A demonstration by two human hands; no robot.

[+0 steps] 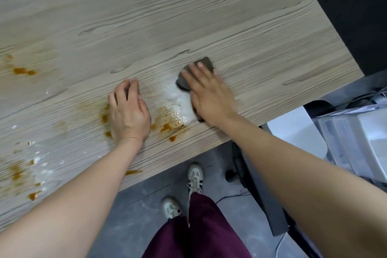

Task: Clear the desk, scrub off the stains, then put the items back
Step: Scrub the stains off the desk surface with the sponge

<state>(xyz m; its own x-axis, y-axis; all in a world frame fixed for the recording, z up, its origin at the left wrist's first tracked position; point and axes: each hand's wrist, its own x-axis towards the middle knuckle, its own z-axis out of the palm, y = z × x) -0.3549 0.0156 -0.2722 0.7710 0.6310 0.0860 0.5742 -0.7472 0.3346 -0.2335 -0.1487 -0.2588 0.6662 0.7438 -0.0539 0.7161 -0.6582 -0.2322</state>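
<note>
Maroon trousers (201, 230) and pale sneakers (195, 177) nearest; no writing legible. Left hand (128, 112) braced on desk (167, 16), fingers curled under, gripping nothing visible. Right hand (208, 94) flat, pressing dark sponge (204, 63) beside foam and orange stains (167, 126)

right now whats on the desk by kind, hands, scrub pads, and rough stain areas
hands: 2, the left hand resting by the stains, the right hand pressing flat on the pad
dark scrub pads: 1
orange stain areas on the desk: 3, far left, near left, middle
total: 6
</note>
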